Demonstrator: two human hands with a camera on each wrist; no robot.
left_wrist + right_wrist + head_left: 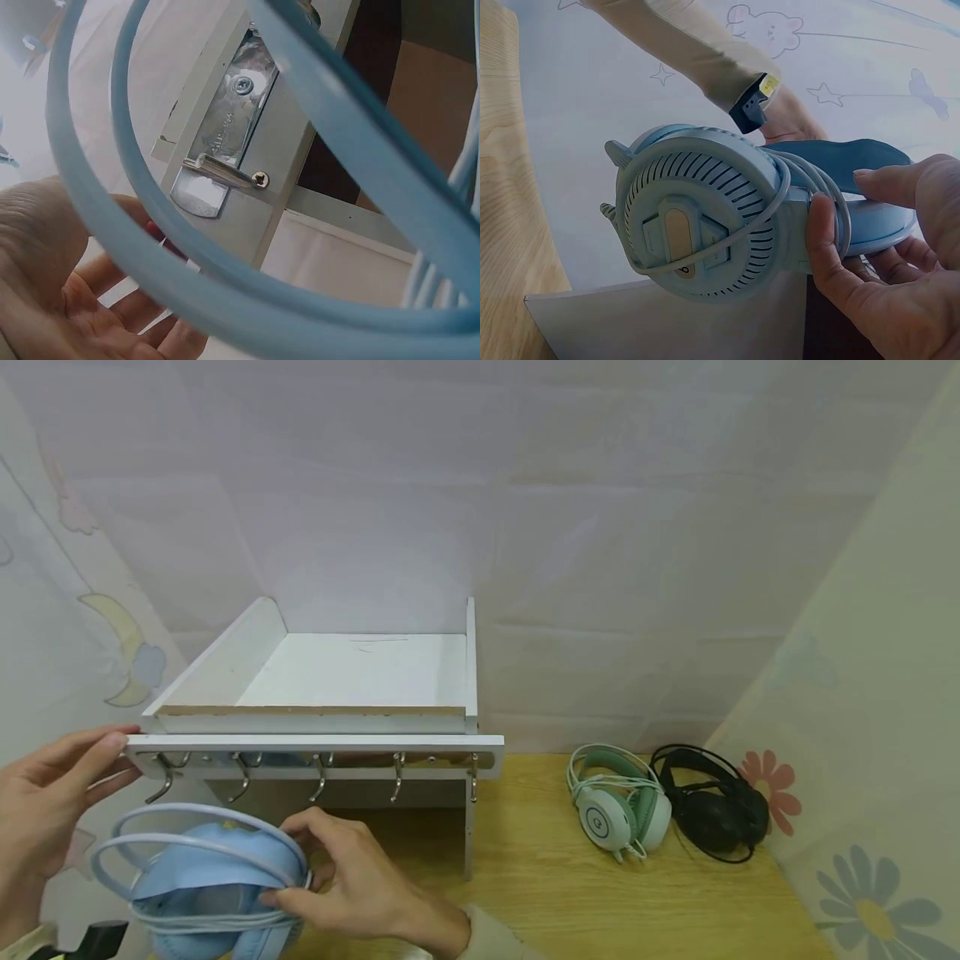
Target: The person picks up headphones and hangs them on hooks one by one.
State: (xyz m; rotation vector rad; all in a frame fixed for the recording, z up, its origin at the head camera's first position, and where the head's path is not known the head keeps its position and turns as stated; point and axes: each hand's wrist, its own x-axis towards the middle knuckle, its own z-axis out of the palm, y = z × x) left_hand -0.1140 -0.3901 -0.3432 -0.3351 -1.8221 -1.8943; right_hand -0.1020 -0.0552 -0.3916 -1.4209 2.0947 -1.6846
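My right hand [352, 872] grips a pair of light-blue headphones [217, 860] by the side of the headband, thumb in front. They hang just below the left hooks of a white shelf [352, 668]. In the right wrist view, a slotted ear cup [705, 217] faces the camera, with a pale cable [840, 210] wound round the set. My left hand [56, 806] touches the left end of the shelf's front rail [315, 743], its fingers reaching past that end. In the left wrist view, the headband [142, 255] crosses in front of a metal hook [221, 171].
Several metal hooks [318, 777] line the front rail. On the wooden table [555, 893] to the right lie white-and-green headphones [611, 814] beside black headphones [720, 814]. Pale cloth walls [600, 568] stand behind and at both sides.
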